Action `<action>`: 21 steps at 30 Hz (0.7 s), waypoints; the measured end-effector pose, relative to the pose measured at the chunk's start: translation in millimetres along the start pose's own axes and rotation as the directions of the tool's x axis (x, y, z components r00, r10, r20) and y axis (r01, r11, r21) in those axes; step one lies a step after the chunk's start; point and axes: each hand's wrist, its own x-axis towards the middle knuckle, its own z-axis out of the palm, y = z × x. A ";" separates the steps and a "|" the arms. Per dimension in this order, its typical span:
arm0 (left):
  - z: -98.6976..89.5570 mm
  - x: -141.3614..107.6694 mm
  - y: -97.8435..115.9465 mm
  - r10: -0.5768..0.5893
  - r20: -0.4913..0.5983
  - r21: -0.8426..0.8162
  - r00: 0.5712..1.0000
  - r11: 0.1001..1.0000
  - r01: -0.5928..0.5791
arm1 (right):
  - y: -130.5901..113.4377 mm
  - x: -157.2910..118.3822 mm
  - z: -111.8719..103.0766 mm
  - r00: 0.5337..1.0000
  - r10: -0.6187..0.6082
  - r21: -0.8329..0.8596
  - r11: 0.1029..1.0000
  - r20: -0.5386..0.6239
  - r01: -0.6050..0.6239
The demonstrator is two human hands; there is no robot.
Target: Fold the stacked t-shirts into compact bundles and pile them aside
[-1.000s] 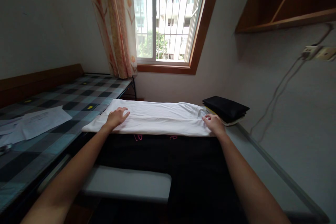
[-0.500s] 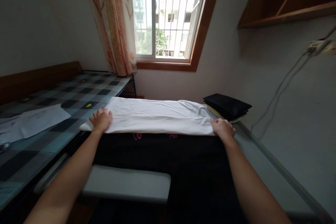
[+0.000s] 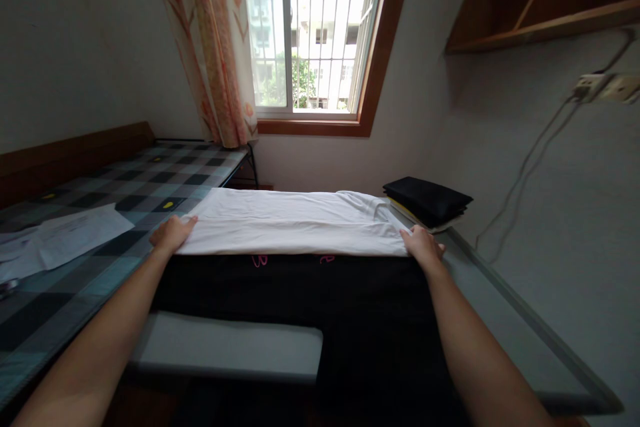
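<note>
A folded white garment (image 3: 290,220), probably a shirt, lies in a wide band across the table, its near edge running straight over black fabric (image 3: 280,290) with pink lettering. Its left end is pinched by my left hand (image 3: 173,233), thumb on top of the cloth. At the opposite end, my right hand (image 3: 424,245) is closed on the near right corner, beside a wrinkled, bunched part. The black fabric hangs over the table's front edge toward me. The fingertips under the cloth are hidden on both sides.
A white tabletop (image 3: 235,347) shows at the front. Black folded items (image 3: 427,200) are stacked at the back right by the wall. Left is a bed with a checked cover (image 3: 115,180) and papers (image 3: 75,237). A wooden shelf (image 3: 545,30) juts out at upper right.
My left hand has slid outward to the left and now pinches the garment's end. My right hand keeps its hold at the right corner. The view has shifted slightly.
</note>
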 end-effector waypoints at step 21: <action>-17.1 -18.4 -23.1 -0.075 0.000 -0.094 0.997 0.993 0.075 | -15.3 -10.3 3.7 0.972 -0.226 -0.059 0.973 -0.067 0.222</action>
